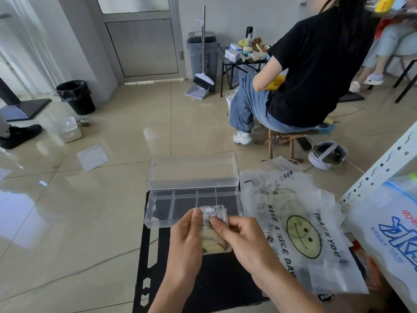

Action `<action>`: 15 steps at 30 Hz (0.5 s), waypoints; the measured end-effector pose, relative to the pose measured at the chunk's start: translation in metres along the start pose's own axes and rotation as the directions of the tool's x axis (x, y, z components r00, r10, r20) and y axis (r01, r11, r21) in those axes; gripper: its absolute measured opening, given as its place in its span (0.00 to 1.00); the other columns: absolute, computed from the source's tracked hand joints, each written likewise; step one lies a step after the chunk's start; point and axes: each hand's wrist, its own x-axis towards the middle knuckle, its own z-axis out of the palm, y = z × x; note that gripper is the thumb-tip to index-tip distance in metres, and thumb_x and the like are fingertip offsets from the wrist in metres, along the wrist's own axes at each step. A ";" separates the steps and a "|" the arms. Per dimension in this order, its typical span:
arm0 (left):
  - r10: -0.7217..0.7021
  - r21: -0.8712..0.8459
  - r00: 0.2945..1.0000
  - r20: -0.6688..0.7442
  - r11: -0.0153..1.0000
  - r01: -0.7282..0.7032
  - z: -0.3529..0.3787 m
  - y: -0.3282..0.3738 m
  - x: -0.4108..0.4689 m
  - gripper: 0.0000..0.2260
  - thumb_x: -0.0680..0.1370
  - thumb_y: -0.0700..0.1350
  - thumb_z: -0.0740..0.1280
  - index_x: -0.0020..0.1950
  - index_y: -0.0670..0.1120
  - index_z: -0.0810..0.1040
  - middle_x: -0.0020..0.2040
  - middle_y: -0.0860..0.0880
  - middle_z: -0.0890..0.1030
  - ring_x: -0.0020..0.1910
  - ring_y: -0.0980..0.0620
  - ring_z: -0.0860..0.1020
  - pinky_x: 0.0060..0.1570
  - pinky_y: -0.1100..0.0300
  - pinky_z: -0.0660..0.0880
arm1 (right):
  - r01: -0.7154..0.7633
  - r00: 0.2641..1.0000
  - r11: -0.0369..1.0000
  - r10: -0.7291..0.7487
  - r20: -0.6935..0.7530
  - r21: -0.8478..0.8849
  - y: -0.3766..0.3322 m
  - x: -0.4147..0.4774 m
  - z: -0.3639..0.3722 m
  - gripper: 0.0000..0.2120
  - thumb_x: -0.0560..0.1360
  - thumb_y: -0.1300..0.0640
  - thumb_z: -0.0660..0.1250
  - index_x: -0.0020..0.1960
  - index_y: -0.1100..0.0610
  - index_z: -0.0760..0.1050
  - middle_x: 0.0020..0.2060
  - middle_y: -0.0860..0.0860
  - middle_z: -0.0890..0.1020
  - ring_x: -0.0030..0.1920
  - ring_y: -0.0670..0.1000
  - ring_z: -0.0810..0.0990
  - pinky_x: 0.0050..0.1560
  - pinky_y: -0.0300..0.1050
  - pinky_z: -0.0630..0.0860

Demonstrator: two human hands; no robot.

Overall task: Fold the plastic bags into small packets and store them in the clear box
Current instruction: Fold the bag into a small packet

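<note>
Folding stage: left hand (187,231) and right hand (237,236) both pinch a half-folded translucent plastic bag (214,231) just near of the open, clear, divided plastic box (191,188); next, probably tighter folding, then insertion.

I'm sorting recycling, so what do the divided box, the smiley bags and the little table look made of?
Divided box: rigid clear plastic, perhaps acrylic; glossy see-through walls and lid. Smiley bags: thin frosted plastic film; lower prints show through, edges crinkle. Table: matte black, probably painted metal; cutout slots along its thin edge.
</note>
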 end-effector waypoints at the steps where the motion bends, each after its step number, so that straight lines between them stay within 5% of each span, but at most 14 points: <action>1: 0.008 0.014 1.000 -0.005 1.000 -0.008 -0.001 -0.001 0.001 0.18 0.87 0.48 0.59 0.46 0.41 0.82 0.38 0.37 0.85 0.38 0.40 0.85 0.46 0.42 0.81 | -0.019 0.999 1.000 0.019 0.037 -0.008 0.001 0.001 -0.002 0.20 0.78 0.42 0.70 0.48 0.60 0.86 0.41 0.58 0.88 0.46 0.56 0.88 0.53 0.53 0.83; 4: -0.054 0.008 0.998 -0.033 0.999 0.054 -0.004 -0.004 0.006 0.17 0.86 0.48 0.59 0.48 0.42 0.83 0.42 0.37 0.86 0.42 0.36 0.85 0.46 0.42 0.82 | -0.108 0.987 0.994 0.107 0.118 0.005 -0.003 0.003 -0.011 0.13 0.80 0.46 0.70 0.51 0.54 0.86 0.40 0.48 0.88 0.38 0.41 0.83 0.40 0.33 0.76; 6: -0.141 -0.040 0.990 -0.023 0.989 0.140 -0.004 -0.004 0.013 0.18 0.86 0.49 0.58 0.51 0.39 0.83 0.43 0.36 0.86 0.41 0.39 0.86 0.45 0.46 0.83 | -0.113 0.990 0.994 0.114 0.081 -0.011 -0.002 0.010 -0.018 0.07 0.80 0.53 0.71 0.47 0.55 0.85 0.34 0.45 0.86 0.34 0.38 0.81 0.36 0.29 0.71; 10: -0.266 -0.142 0.964 0.027 0.953 0.267 0.004 -0.006 0.027 0.18 0.87 0.48 0.58 0.55 0.37 0.83 0.47 0.34 0.86 0.46 0.37 0.86 0.56 0.36 0.81 | -0.122 0.992 0.984 0.122 -0.001 -0.130 -0.003 0.030 -0.024 0.05 0.77 0.56 0.74 0.42 0.54 0.86 0.36 0.48 0.87 0.38 0.42 0.85 0.41 0.34 0.75; 15: -0.362 -0.284 0.930 -0.061 0.900 0.332 0.008 -0.011 0.050 0.11 0.84 0.45 0.65 0.59 0.37 0.79 0.49 0.38 0.88 0.46 0.42 0.88 0.46 0.52 0.82 | -0.155 0.966 0.965 0.104 -0.237 -0.212 0.010 0.066 -0.038 0.03 0.75 0.55 0.77 0.42 0.53 0.86 0.36 0.47 0.88 0.42 0.47 0.87 0.49 0.45 0.82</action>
